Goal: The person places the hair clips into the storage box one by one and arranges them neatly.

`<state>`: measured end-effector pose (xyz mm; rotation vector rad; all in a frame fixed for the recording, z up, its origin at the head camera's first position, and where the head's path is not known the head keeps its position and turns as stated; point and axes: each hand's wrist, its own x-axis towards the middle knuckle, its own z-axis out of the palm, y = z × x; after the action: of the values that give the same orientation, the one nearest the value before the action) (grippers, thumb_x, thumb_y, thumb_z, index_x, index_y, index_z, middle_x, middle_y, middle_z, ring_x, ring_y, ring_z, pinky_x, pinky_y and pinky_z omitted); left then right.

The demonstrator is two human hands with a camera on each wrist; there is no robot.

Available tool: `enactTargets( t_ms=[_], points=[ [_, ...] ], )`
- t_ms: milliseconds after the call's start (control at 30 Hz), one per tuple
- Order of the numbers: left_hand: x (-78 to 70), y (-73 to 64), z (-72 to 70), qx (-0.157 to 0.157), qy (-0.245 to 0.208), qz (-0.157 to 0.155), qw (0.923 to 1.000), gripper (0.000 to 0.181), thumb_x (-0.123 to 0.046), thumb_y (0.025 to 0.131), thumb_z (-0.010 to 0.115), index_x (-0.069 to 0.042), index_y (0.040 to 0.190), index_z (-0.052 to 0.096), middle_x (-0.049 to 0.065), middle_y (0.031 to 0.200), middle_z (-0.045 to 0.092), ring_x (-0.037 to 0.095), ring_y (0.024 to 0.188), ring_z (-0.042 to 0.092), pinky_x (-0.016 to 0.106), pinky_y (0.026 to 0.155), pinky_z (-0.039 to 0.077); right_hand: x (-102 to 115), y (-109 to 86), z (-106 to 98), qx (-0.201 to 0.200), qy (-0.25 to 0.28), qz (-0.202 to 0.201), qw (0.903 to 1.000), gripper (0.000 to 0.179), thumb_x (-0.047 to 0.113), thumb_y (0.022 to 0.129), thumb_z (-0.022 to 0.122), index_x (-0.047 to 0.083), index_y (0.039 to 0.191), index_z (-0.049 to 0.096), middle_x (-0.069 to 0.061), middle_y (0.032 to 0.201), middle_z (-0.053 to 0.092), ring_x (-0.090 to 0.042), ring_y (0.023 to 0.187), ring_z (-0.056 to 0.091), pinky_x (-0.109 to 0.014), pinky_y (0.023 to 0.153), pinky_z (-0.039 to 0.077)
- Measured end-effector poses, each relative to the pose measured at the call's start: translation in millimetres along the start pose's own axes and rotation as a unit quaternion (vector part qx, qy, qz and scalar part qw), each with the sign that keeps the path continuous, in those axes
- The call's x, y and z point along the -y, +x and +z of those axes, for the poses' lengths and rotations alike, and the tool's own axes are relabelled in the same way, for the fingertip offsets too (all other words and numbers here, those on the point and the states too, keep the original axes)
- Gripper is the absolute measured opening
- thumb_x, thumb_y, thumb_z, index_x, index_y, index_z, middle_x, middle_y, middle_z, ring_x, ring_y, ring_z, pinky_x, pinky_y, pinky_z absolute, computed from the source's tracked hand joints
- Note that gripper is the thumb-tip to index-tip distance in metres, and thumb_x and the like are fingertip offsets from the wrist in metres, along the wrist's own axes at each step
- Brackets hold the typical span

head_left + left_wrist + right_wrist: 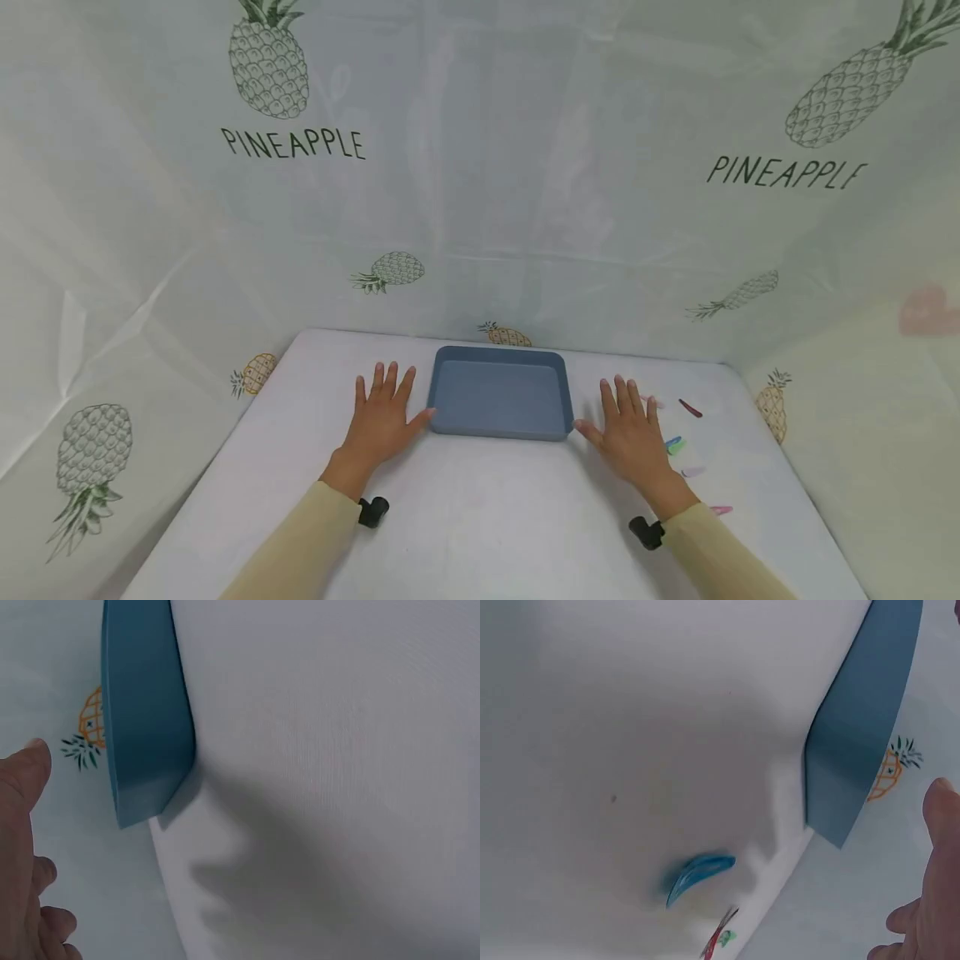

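A blue-grey rectangular tray (501,395) lies at the far middle of the white table, with nothing inside it. My left hand (381,425) is spread flat beside the tray's left side, thumb close to its near corner. On the other side, my right hand (630,437) has its fingers straight and apart, its thumb by the near right corner. Neither hand holds anything. Small slender pieces like hair clips lie around the right hand: dark red (690,408), blue (672,441), green (677,447), lilac (693,472) and pink (721,510). A paler pink one is partly hidden behind the fingers.
The white table (480,517) is enclosed at the back and sides by a pale curtain (517,208) printed with pineapples. A black wrist camera (372,512) sits on the left wrist, another black camera (647,532) on the right.
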<state>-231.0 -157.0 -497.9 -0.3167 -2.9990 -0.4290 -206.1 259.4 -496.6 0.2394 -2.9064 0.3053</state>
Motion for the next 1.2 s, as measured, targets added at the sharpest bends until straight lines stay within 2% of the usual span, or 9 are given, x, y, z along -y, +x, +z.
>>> enactTargets(
  t_ms=[100, 300, 533, 900, 1200],
  points=[
    [-4.0, 4.4, 5.3, 0.006, -0.004, 0.006, 1.0, 0.089, -0.062, 0.102, 0.058, -0.007, 0.167, 0.03, 0.027, 0.173, 0.02, 0.047, 0.162, 0.006, 0.068, 0.13, 0.002, 4, 5.0, 6, 0.009, 0.008, -0.008, 0.9999, 0.094, 0.056, 0.102, 0.063, -0.008, 0.162, 0.029, -0.033, 0.169, 0.024, -0.053, 0.158, 0.019, -0.074, 0.126, 0.015],
    [-13.7, 13.0, 13.0, 0.014, -0.007, 0.016, 0.9998, 0.087, -0.06, 0.103, 0.056, -0.004, 0.165, 0.032, 0.028, 0.171, 0.023, 0.046, 0.162, 0.01, 0.064, 0.132, 0.009, 13, 14.3, 16, 0.044, 0.029, -0.015, 0.9985, 0.097, 0.057, 0.104, 0.06, -0.01, 0.163, 0.022, -0.03, 0.172, 0.019, -0.049, 0.161, 0.014, -0.069, 0.129, 0.012],
    [-20.7, 19.2, 23.9, 0.039, -0.008, 0.022, 0.999, 0.091, -0.061, 0.104, 0.055, 0.0, 0.166, 0.027, 0.024, 0.173, 0.023, 0.043, 0.163, 0.012, 0.059, 0.133, 0.011, 20, 21.7, 33, 0.046, 0.017, -0.045, 0.9978, 0.097, 0.058, 0.103, 0.06, -0.011, 0.162, 0.025, -0.03, 0.171, 0.024, -0.049, 0.16, 0.019, -0.068, 0.128, 0.018],
    [-22.3, 14.6, 28.8, 0.087, -0.027, 0.035, 0.9952, 0.088, -0.061, 0.109, 0.043, 0.003, 0.166, 0.021, 0.023, 0.174, 0.019, 0.04, 0.164, 0.012, 0.057, 0.133, 0.014, 21, 21.9, 42, 0.076, 0.028, -0.043, 0.9958, 0.096, 0.06, 0.106, 0.053, -0.014, 0.16, 0.026, -0.033, 0.168, 0.027, -0.049, 0.158, 0.023, -0.068, 0.128, 0.021],
    [-22.7, 7.8, 32.1, 0.086, -0.027, 0.045, 0.9949, 0.084, -0.056, 0.111, 0.041, 0.006, 0.165, 0.02, 0.025, 0.174, 0.018, 0.042, 0.163, 0.013, 0.057, 0.133, 0.017, 24, 16.2, 44, 0.069, 0.036, -0.047, 0.9958, 0.093, 0.057, 0.106, 0.054, -0.016, 0.158, 0.029, -0.034, 0.167, 0.029, -0.05, 0.157, 0.026, -0.068, 0.127, 0.023]
  ],
)
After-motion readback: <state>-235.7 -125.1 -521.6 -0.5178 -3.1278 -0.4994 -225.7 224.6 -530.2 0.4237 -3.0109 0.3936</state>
